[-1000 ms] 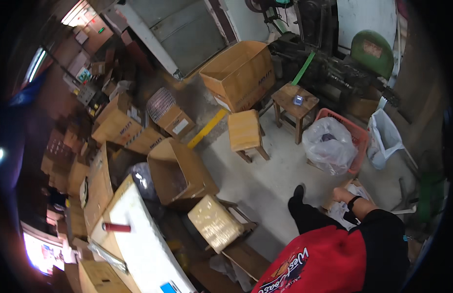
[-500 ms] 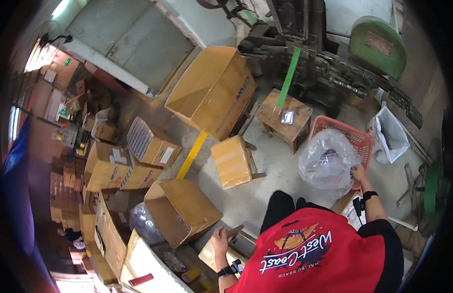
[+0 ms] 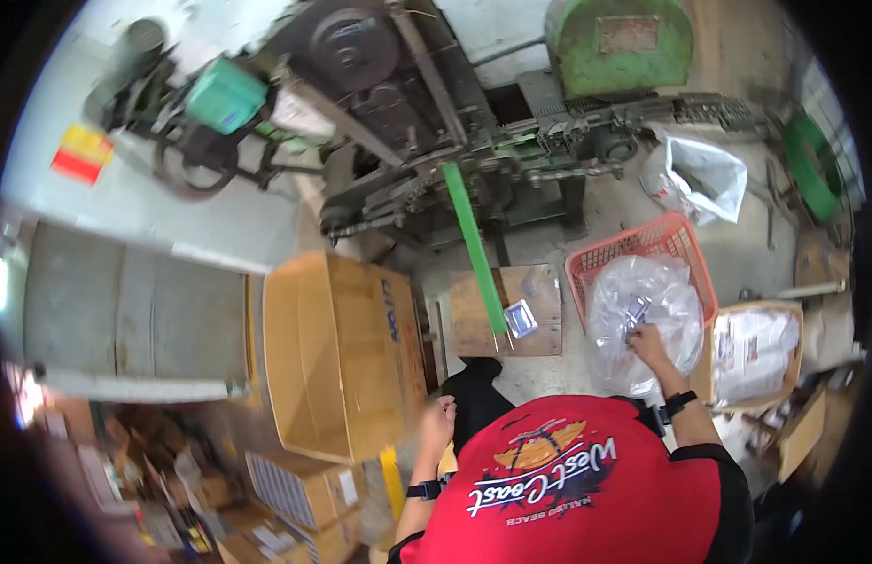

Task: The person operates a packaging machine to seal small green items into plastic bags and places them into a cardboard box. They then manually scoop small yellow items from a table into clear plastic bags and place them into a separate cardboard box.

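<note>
My right hand [image 3: 650,346] reaches over the clear plastic bag [image 3: 610,343] that lines the red plastic basket [image 3: 704,273]. Its fingers are drawn together at some small silvery-blue pieces [image 3: 638,307] inside the bag; what is between the fingertips I cannot make out. My left hand [image 3: 437,425] is by my left knee, beside the big cardboard box, with its fingers curled in and nothing seen in them. On the low wooden stool [image 3: 535,284] ahead lies a small shiny silver-blue piece [image 3: 521,320], at the lower end of a sloping green strip [image 3: 474,249].
A dark machine [image 3: 389,103] with a green rounded cover [image 3: 624,47] stands ahead. The large open cardboard box [image 3: 337,357] is at my left. At right are a white sack [image 3: 694,179] and a carton with white packets [image 3: 755,352]. More cartons [image 3: 300,498] stand at lower left.
My view has swung left toward the machine. My right hand has gone from the basket's near edge to the pieces in the bag. My left hand is now by the big box.
</note>
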The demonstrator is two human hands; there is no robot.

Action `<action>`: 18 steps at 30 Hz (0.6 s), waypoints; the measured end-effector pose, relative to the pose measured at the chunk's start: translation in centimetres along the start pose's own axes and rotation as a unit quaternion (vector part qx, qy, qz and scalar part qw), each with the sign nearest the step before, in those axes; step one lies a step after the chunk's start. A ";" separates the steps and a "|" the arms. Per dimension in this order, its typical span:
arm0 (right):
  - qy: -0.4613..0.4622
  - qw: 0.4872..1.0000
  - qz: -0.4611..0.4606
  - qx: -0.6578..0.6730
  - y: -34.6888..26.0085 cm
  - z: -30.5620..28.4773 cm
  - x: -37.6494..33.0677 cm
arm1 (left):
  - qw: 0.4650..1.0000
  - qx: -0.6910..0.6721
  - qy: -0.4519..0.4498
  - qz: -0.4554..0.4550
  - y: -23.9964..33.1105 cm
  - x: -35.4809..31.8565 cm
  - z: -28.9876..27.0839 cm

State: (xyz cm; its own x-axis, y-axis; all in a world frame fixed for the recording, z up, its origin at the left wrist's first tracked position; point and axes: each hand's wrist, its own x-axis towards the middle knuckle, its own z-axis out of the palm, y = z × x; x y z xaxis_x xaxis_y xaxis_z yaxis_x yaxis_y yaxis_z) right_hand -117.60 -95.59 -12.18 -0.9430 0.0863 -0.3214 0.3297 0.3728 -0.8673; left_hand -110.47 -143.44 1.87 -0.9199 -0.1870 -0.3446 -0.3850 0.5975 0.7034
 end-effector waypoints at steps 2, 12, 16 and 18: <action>-0.016 0.997 0.022 -0.071 -4.6 6.5 0.7 | 0.994 0.086 -0.050 0.050 0.4 4.9 -2.4; 0.059 0.948 -0.002 -0.314 -7.7 24.1 5.0 | 0.992 -0.099 -0.061 0.052 -2.7 19.3 -4.6; 0.113 0.935 -0.061 -0.329 -5.3 26.4 5.8 | 0.979 -0.114 -0.111 0.130 -3.0 20.4 -0.9; 0.147 0.920 -0.092 -0.353 -5.6 26.7 6.2 | 0.973 -0.106 -0.130 0.156 -4.1 20.8 0.5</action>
State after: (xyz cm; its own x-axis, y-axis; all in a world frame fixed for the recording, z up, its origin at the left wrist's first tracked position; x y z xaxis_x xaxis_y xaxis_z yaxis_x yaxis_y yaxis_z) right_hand -124.11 -121.84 -19.49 -0.9855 0.1692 0.0119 0.1503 0.9038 -0.4007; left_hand -127.99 -149.40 -8.47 -0.9553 0.1982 -0.2193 -0.1214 0.4133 0.9025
